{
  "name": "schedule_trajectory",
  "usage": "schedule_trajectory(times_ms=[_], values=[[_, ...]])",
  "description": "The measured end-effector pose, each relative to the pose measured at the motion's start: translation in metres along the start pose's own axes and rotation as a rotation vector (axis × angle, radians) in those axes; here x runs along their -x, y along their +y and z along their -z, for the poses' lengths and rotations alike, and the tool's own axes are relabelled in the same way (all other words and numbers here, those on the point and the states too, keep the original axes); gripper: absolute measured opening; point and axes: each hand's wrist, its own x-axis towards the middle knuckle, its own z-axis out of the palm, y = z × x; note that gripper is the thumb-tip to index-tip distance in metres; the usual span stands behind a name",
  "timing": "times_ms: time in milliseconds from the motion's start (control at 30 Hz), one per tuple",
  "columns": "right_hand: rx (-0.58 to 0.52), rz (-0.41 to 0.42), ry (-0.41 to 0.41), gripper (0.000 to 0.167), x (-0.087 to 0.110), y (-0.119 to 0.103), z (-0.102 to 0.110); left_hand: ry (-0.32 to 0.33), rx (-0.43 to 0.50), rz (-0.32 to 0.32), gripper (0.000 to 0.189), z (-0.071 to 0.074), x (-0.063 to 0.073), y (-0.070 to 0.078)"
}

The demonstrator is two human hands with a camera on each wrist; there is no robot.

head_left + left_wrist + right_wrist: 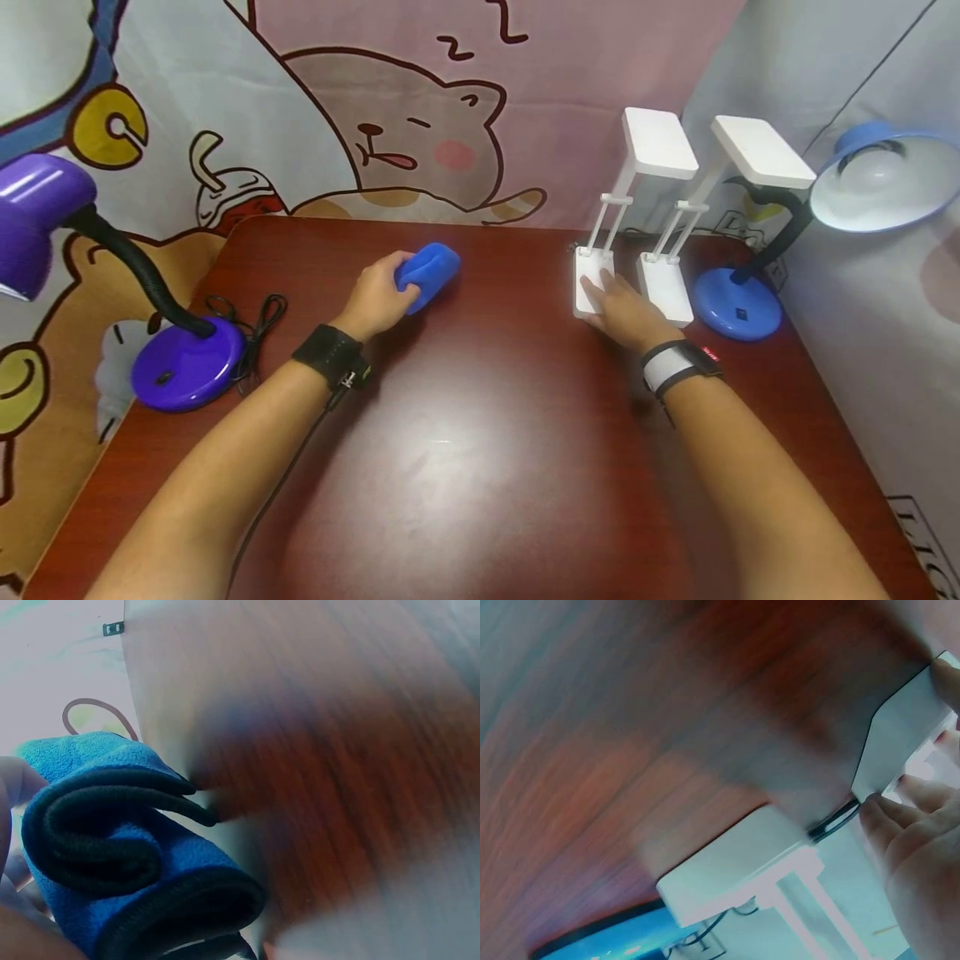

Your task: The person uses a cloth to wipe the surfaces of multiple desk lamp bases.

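Observation:
My left hand (378,296) grips a folded blue cloth (429,271) above the far left part of the table. Up close in the left wrist view, the cloth (142,847) shows thick rolled folds with dark edging. On the right, my right hand (626,310) holds the base of a white desk lamp (592,275), the left one of two alike. Fingers and thumb lie across that base and at its edges in the right wrist view. Right beside the hand stands the second white desk lamp (663,287).
A blue desk lamp (738,304) stands at the far right by the wall. At the left edge is a purple desk lamp (187,362) with a coiled black cord (258,333) beside it. Everything stands on a dark red wooden table (480,500), with a cartoon-printed cloth behind.

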Motion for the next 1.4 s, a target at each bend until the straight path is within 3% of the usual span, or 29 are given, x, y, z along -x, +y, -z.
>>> schedule_trajectory(times_ms=[233,367,500,633,733,833,933,1100,1167,1233,1333,1400], values=[[-0.007,0.001,-0.014,0.071,0.001,0.010,-0.005,-0.010,-0.007,-0.001,0.053,-0.004,0.003,0.003],[-0.071,-0.035,0.061,0.073,-0.002,-0.014,-0.005,-0.010,0.010,0.002,0.052,-0.007,0.005,0.011],[-0.437,-0.039,0.136,0.067,-0.011,-0.074,0.000,-0.013,0.072,0.010,0.052,-0.009,0.010,0.029],[-0.802,-0.010,0.120,0.069,-0.015,-0.127,0.001,-0.038,0.140,-0.033,0.053,-0.017,0.017,0.056],[-1.020,-0.003,0.150,0.074,-0.014,-0.146,-0.003,-0.055,0.187,-0.102,0.057,-0.028,0.022,0.073],[-1.193,-0.005,0.199,0.077,-0.011,-0.154,-0.007,-0.099,0.258,-0.179,0.059,-0.038,0.029,0.081],[-1.249,-0.040,0.223,0.079,-0.010,-0.157,-0.009,-0.158,0.367,-0.216,0.056,-0.044,0.036,0.082],[-1.141,-0.137,0.289,0.075,-0.014,-0.157,-0.013,-0.235,0.498,-0.187,0.044,-0.041,0.047,0.080],[-1.075,-0.169,0.320,0.068,-0.016,-0.155,-0.015,-0.244,0.442,-0.202,0.041,-0.035,0.050,0.076],[-1.025,-0.185,0.331,0.063,-0.018,-0.153,-0.016,-0.215,0.314,-0.229,0.039,-0.023,0.053,0.067],[-0.980,-0.186,0.333,0.060,-0.014,-0.145,-0.017,-0.069,0.066,-0.241,0.031,0.005,0.057,0.043],[-0.942,-0.190,0.343,0.059,-0.010,-0.138,-0.018,0.058,-0.084,-0.193,0.026,0.031,0.062,0.020]])
